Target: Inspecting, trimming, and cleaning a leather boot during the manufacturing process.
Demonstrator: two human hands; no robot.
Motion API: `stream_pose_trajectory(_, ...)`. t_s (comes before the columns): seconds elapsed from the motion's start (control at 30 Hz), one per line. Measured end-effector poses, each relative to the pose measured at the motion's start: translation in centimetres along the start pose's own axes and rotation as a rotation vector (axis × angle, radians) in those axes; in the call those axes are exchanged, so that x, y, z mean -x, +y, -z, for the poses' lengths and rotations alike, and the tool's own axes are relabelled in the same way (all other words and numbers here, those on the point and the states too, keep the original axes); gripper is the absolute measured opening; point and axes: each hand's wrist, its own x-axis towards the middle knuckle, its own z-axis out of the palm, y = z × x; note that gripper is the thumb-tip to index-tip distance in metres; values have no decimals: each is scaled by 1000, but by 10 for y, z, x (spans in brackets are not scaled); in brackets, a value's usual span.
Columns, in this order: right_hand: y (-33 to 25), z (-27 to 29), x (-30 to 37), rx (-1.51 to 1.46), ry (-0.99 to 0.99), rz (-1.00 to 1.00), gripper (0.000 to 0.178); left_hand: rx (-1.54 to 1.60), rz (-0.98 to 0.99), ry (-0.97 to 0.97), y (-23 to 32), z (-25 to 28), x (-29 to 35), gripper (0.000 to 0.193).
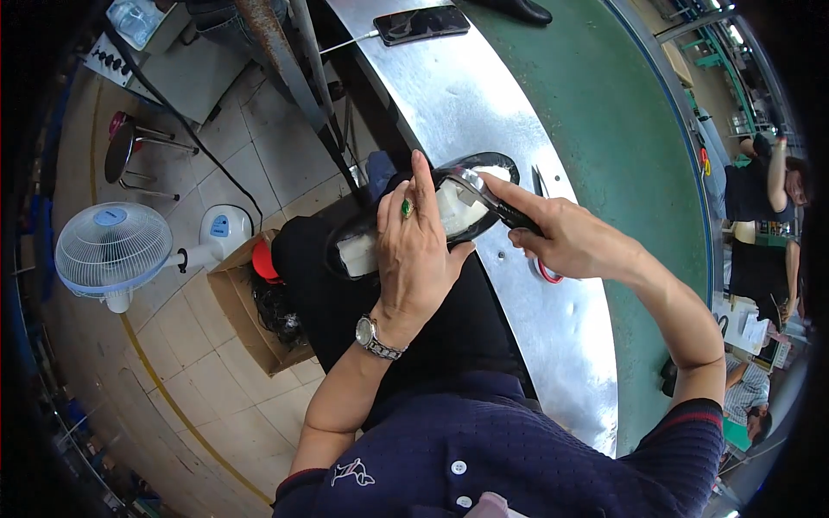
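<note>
A black shoe (462, 214), its pale underside facing up, lies slantwise over my lap and the bench edge. Across its middle, my left hand (414, 229) grips it, one finger stretched along the far side and the thumb out to the right. My right hand (566, 233) is closed round the black handle of a hand tool (509, 211). The tool's shiny metal head touches the shoe's underside near my left fingers. Its exact kind is hard to make out. Partly under my right hand lie scissors (547, 273) with red handles, blades pointing away.
A metal-topped bench (570, 345) runs along my right, beside a green conveyor belt (596, 112). A phone (421, 25) with a cable and a dark shoe (518, 9) lie farther off. To my left are a fan (114, 246), a cardboard box (237, 302) and a stool (121, 154).
</note>
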Motion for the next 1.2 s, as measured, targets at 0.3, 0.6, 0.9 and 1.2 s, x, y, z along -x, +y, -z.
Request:
stream_pose_trajectory(0.3, 35, -57, -7, -181, 290, 147, 65, -135, -38, -33, 1, -1, -1, 94)
stream_pose_trajectory(0.6, 57, -76, -8, -117, 398, 254, 64, -173, -126, 77, -1, -11, 7, 83)
stream_pose_trajectory(0.9, 70, -57, -4, 104, 444, 357, 68, -233, -216, 118, -3, -12, 8, 79)
stream_pose_trajectory(1.2, 22, -12, 22, 447, 251, 139, 73, -484, -425, 125, -19, -17, 12, 64)
